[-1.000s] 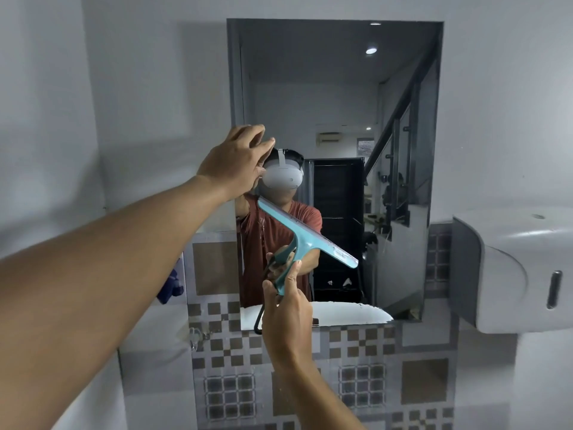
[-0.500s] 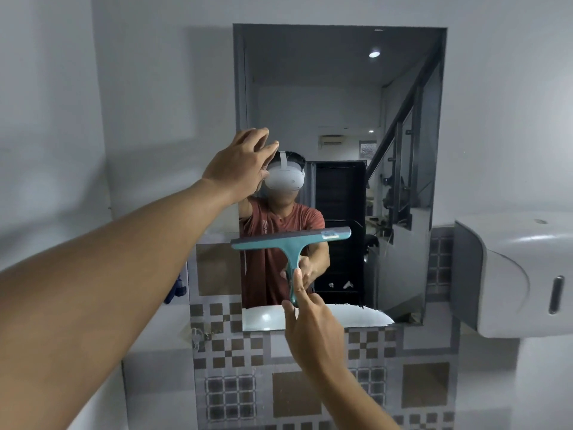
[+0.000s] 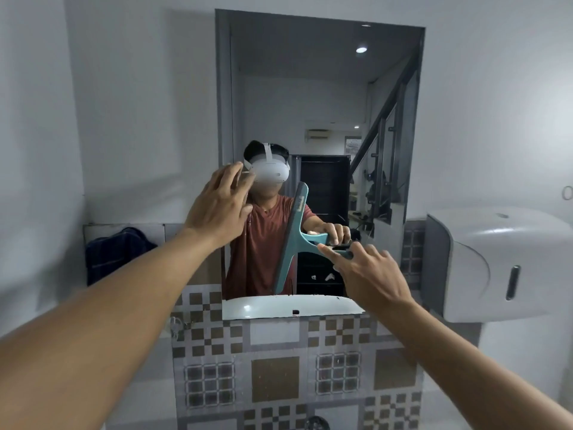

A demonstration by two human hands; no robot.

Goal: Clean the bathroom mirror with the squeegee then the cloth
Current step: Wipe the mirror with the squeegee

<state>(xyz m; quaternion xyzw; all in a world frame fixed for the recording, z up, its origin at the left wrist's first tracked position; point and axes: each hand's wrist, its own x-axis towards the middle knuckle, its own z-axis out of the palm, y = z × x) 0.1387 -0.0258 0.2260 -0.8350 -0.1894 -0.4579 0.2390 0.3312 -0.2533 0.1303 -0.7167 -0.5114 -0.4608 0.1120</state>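
Observation:
The tall rectangular mirror (image 3: 325,88) hangs on the grey wall and reflects a person in a red shirt. My right hand (image 3: 369,274) grips the handle of the teal squeegee (image 3: 293,240), whose blade stands almost vertical against the lower middle of the glass. My left hand (image 3: 220,206) is raised at the mirror's left edge with fingers spread and nothing in it. A dark blue cloth (image 3: 116,256) hangs on the wall ledge to the left of the mirror.
A white paper dispenser (image 3: 502,262) juts from the wall at the right, close to my right hand. Patterned brown and grey tiles (image 3: 279,367) cover the wall below the mirror. A white basin shows only as a reflection at the mirror's bottom.
The squeegee blade has turned from tilted, through horizontal, to nearly vertical, and my right hand has shifted right. My left hand has dropped slightly and spread its fingers.

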